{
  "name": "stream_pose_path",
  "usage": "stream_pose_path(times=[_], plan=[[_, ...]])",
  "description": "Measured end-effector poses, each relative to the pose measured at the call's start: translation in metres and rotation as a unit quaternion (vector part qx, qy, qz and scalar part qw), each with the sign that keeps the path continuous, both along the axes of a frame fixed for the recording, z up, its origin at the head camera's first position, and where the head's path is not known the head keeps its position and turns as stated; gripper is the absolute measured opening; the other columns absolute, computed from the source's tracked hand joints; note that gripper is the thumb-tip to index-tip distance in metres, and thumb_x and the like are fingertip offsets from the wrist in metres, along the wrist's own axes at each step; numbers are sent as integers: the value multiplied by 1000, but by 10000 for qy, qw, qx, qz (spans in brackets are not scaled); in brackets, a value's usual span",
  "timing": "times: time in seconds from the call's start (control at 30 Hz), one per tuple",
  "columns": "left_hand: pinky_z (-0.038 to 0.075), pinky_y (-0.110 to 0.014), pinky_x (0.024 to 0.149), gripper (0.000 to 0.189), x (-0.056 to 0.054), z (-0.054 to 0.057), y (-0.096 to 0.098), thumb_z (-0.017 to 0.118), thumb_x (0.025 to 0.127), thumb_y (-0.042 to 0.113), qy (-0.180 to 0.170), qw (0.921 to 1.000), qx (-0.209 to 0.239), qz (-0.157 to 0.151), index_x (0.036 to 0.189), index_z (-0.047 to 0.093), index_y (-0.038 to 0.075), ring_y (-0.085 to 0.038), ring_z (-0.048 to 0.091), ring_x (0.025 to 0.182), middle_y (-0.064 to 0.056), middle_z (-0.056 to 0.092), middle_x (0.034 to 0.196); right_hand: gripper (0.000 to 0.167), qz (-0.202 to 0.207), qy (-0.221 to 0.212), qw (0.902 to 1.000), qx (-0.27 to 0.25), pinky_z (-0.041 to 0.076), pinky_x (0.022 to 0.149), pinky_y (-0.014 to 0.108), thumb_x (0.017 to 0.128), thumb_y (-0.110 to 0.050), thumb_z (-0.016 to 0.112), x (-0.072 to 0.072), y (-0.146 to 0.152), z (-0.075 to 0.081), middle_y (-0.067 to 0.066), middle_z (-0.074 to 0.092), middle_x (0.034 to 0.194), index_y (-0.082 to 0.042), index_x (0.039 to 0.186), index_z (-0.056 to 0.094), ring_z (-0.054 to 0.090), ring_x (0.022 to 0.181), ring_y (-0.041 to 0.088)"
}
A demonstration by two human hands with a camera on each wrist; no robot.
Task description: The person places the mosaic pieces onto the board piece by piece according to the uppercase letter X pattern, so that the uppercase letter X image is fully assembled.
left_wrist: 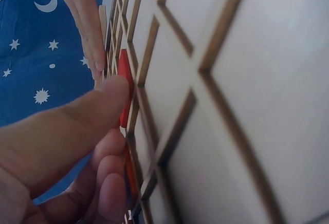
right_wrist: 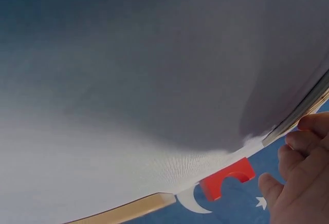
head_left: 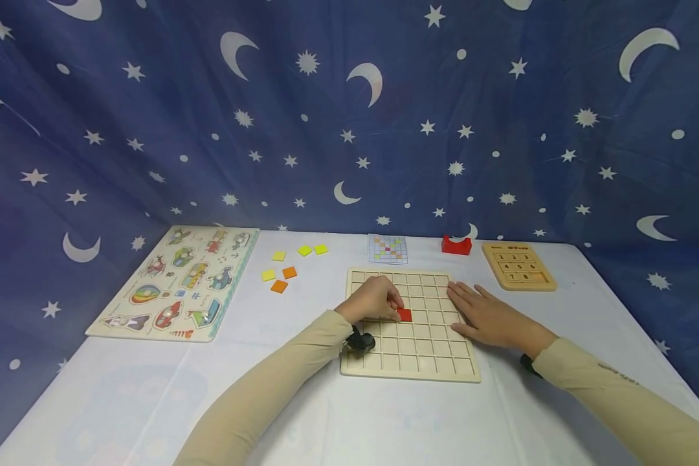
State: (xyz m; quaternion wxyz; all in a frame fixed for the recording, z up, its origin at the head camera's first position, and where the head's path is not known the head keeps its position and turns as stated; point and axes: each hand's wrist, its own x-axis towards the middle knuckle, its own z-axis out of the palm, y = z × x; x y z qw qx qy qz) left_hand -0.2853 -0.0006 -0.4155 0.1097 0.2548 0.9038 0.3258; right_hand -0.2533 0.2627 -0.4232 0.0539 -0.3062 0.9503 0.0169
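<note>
A pale wooden grid board (head_left: 422, 366) lies on the white table. Over its middle, my left hand (head_left: 373, 299) has thumb and fingertips on a flat red square tile (head_left: 405, 315) at one of the cells. Seen from the left wrist, the thumb presses the face of that red tile (left_wrist: 123, 64), close against the grid ridges, and more red (left_wrist: 130, 170) shows below, partly hidden by the curled fingers. My right hand (head_left: 489, 318) rests along the board's right edge with fingers extended, fingertips at the rim; it holds nothing.
Yellow tiles (head_left: 305, 250) and orange tiles (head_left: 279, 286) lie left of the board. A picture puzzle board (head_left: 175, 285) is farther left. Behind the grid stand a coloured pattern card (head_left: 388, 249) and a red holder (head_left: 456, 245); a wooden number puzzle (head_left: 520, 266) lies to the right.
</note>
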Motion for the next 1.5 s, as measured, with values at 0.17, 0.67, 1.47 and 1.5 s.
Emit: stream_pose_path(times=[0.17, 0.67, 1.47, 1.5], plan=[[42, -14, 61, 13, -1, -1, 0, 83, 68, 8, 52, 10000, 2, -46, 77, 74, 9, -2, 51, 59, 3, 66, 66, 74, 5, 15, 10000, 55, 20, 114, 56, 94, -46, 48, -3, 1, -2, 18, 25, 154, 1, 147, 25, 23, 142, 35], [48, -14, 64, 16, -1, 4, -16, 78, 74, 7, -261, 9981, 535, -133, 89, 74, 4, -3, 57, 67, -5, 72, 82, 73, -82, -51, 9999, 81, 19, 115, 54, 95, -45, 46, -4, -1, -3, 17, 24, 155, 1, 147, 25, 22, 143, 34], [54, -34, 83, 36, -7, 23, -142, 77, 76, 12, 325, 9916, 950, 815, 109, 69, 0, -22, 64, 88, -18, 69, 102, 73, -67, -49, 10000, 14, 19, 115, 54, 94, -44, 48, -1, -1, -2, 18, 25, 154, 1, 147, 26, 23, 143, 34], [53, -35, 85, 36, -9, 24, -148, 77, 76, 12, 380, 9908, 933, 906, 109, 69, 0, -23, 64, 89, -19, 69, 103, 73, -60, -46, 10000, 30, 19, 115, 54, 94, -44, 48, -1, -1, -3, 18, 25, 154, 1, 147, 25, 23, 143, 34]])
